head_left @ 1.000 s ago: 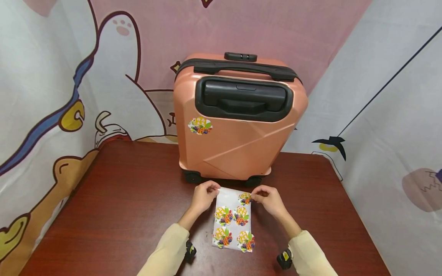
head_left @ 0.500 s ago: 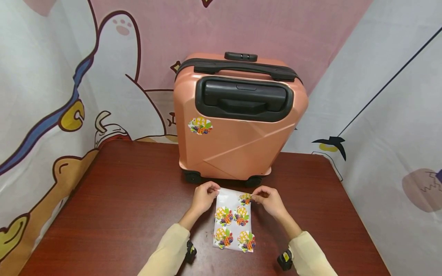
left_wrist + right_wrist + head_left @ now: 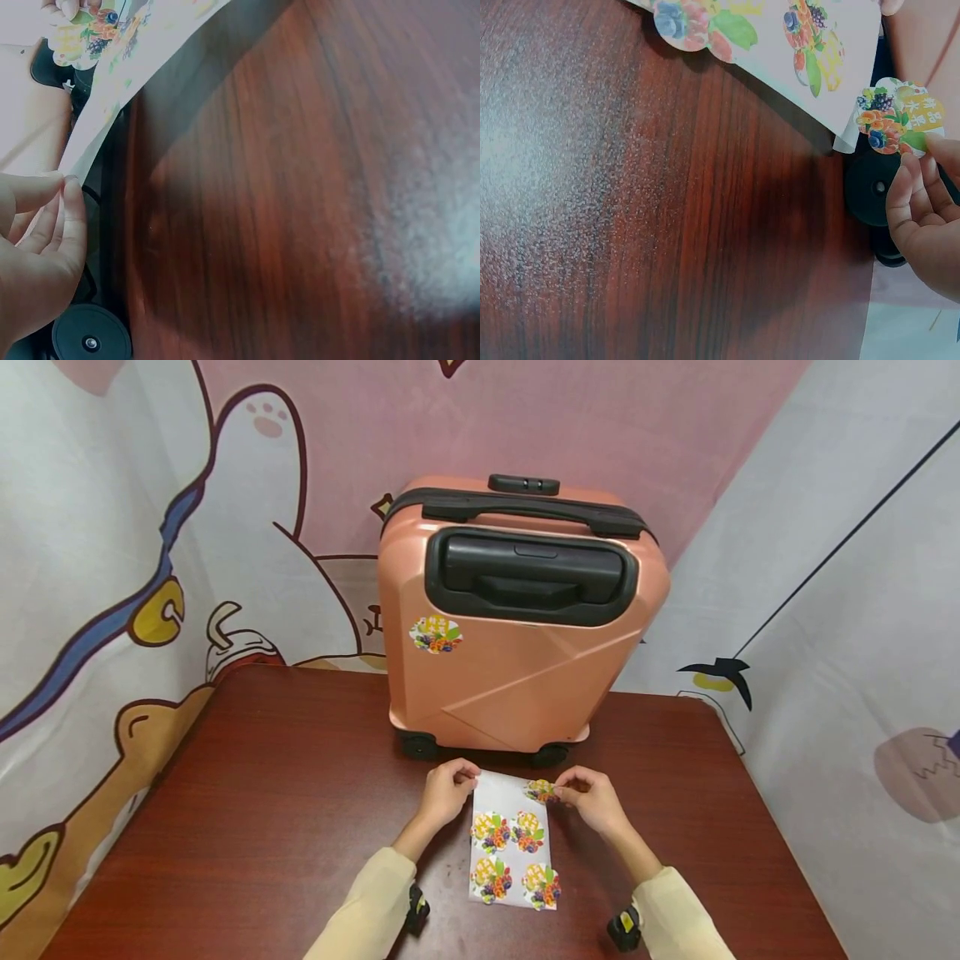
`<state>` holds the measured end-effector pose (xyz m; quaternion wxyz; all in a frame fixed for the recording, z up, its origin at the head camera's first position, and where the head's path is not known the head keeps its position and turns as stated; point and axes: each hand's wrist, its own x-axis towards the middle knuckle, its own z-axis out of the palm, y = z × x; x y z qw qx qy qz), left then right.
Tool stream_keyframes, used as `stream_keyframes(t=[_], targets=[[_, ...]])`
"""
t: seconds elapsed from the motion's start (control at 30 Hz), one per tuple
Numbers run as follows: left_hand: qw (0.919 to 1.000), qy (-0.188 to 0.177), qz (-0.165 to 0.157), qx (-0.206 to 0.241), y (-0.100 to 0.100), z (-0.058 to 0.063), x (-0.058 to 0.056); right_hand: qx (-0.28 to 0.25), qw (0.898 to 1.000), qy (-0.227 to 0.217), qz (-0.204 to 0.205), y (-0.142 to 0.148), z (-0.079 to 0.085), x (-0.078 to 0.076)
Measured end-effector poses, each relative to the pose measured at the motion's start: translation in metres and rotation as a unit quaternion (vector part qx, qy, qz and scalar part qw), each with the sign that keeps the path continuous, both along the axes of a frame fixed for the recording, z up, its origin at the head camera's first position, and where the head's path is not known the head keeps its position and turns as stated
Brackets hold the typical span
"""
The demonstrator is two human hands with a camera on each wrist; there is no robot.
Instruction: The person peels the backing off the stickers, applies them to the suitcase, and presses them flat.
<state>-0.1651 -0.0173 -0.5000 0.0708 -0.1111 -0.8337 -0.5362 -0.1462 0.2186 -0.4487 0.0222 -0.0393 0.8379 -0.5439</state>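
Your right grip (image 3: pixel 592 797) is closed down to a fingertip pinch, thumb against fingers, on the outer edge of a sticker (image 3: pixel 896 116). Most of the sticker juts out from those fingertips toward your left grip (image 3: pixel 447 793), over the sheet's corner; whether its inner edge touches the sheet can't be told. Your left grip pinches the far-left corner of the sheet (image 3: pixel 498 789), which slopes from there toward you, with four others (image 3: pixel 491 881) on it nearer you than either grip.

Expect the sticker to weigh next to nothing: thin, floppy, likely tacky underneath, so it could curl or cling to your fingertips. Hold just the rim, as your right grip does, leaving the face free. The sheet looks light, smooth and limp, its corner beside the right grip curling, so a bare corner like the one in your left grip is the place to steady it. The case (image 3: pixel 517 685) stands beyond both grips on the bench (image 3: pixel 300 777).
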Motion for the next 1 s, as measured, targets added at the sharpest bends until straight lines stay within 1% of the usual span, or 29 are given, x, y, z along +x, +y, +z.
stream_keyframes(t=[0.13,0.2,0.37,0.47,0.57,0.67,0.87,1.0], targets=[[0.9999,-0.009,-0.001,-0.009,-0.002,-0.002,0.001,-0.004,1.000,-0.015,-0.003,0.005,-0.010,-0.004],[0.9998,-0.014,-0.003,-0.015,-0.003,-0.003,0.002,-0.006,1.000,-0.019,-0.002,0.005,-0.011,-0.004],[0.9993,-0.027,-0.001,-0.027,-0.006,-0.006,0.002,-0.005,1.000,-0.005,0.001,-0.002,-0.002,0.000],[0.9994,-0.023,0.005,-0.026,-0.007,-0.004,0.002,-0.002,1.000,-0.003,0.003,-0.006,0.003,0.001],[0.9995,-0.020,0.006,-0.023,-0.008,-0.001,0.001,-0.006,1.000,-0.006,0.007,-0.010,0.007,0.002],[0.9995,-0.023,-0.001,-0.020,-0.007,0.004,0.001,-0.011,1.000,-0.008,0.012,-0.014,0.009,0.001],[0.9986,-0.035,-0.034,-0.019,-0.003,0.016,0.003,-0.014,0.999,0.005,0.034,-0.025,0.013,-0.001],[0.9983,-0.024,-0.050,-0.016,0.000,0.022,0.005,-0.013,0.998,0.018,0.055,-0.032,0.017,-0.002]])
